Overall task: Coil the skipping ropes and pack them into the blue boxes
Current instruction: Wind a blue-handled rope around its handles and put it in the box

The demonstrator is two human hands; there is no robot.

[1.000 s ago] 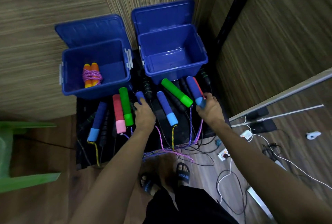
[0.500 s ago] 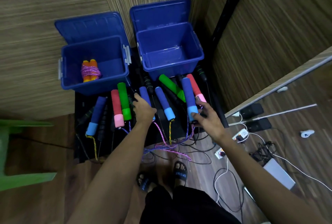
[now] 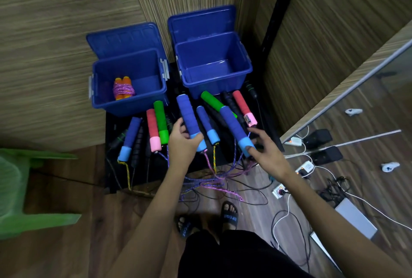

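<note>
Two open blue boxes stand at the back of a low black table (image 3: 111,126). The left box (image 3: 129,104) holds a coiled rope with orange handles (image 3: 123,88); the right box (image 3: 214,84) has nothing in it. My left hand (image 3: 184,143) grips one blue foam handle (image 3: 187,116) near its light-blue end. My right hand (image 3: 266,151) holds a second blue handle (image 3: 234,129) between thumb and fingers. Their purple and pink cord (image 3: 214,182) hangs tangled off the table's front edge. More handles in blue, red and green lie on the table.
A green plastic chair (image 3: 26,190) stands at the left. Black and white cables, power strips (image 3: 305,167) and adapters litter the wooden floor at the right. My sandalled feet (image 3: 229,213) are just below the table edge. Wood-panelled walls close in behind the boxes.
Both hands have lifted their blue handles up off the table. The right handle has swung toward the centre, away from the red one.
</note>
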